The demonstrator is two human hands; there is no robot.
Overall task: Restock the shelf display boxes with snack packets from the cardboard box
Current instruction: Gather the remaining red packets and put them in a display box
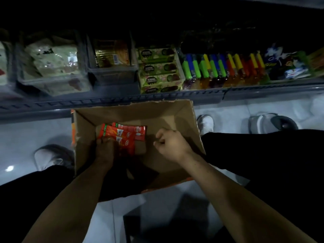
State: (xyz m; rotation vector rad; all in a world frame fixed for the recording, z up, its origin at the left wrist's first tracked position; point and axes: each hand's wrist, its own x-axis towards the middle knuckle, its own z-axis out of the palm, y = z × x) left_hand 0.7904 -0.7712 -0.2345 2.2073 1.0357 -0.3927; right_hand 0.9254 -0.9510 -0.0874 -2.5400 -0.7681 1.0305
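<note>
The left hand [105,148] is down inside the box [182,120], and its fingers curl around the near end of some red packets [126,135]. The right hand [171,143] is in the box too, near the right wall. Its fingers are curled in a loose fist — nothing shows in it. The two hands are apart, with bare cardboard between them.

The red packets lie flat in a small pile on the bottom of the box, toward its left side. The box is open at the top and sits on the pale floor [35,134], between the person's knees. A white shoe [50,157] shows on the left, and another shoe [206,123] on the right.

Just past the box is the shelf [122,98]. On it, from left to right, are a clear tub [52,67] of pale bags, a tub with a gold pack [112,54], a stack of green boxes [159,71], and a row of little bottles [222,71] with green, blue, yellow and red tops. It is dark up there — the far right packs are hard to make out.
</note>
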